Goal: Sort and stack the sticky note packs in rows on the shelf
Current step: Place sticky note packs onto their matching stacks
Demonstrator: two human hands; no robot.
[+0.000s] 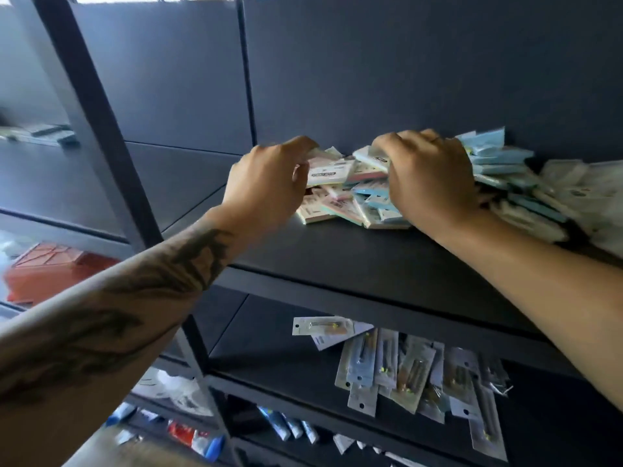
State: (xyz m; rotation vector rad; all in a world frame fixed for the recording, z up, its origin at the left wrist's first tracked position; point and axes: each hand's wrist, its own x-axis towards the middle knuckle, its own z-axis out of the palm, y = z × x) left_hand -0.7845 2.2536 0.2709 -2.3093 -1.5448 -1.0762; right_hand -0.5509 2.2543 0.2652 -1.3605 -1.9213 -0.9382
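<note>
A loose heap of sticky note packs (pixel 350 197), pale pink, yellow and blue in clear wrappers, lies at the back of a dark shelf (pixel 371 264). Both my hands are in the heap. My left hand (pixel 269 183) curls its fingers round a pale pack with a black label (pixel 328 171) at the heap's left side. My right hand (pixel 428 176) grips a pack at the top middle of the heap, fingers curled over it. More blue packs (pixel 499 156) are piled behind and to the right of my right hand.
The shelf below holds several long carded packets (pixel 397 372). Lower still lie tubes and small boxes (pixel 296 426). A dark upright post (pixel 111 156) stands left of the shelf. An orange box (pixel 50 271) sits beyond it. White wrapped items (pixel 593 193) fill the shelf's right end.
</note>
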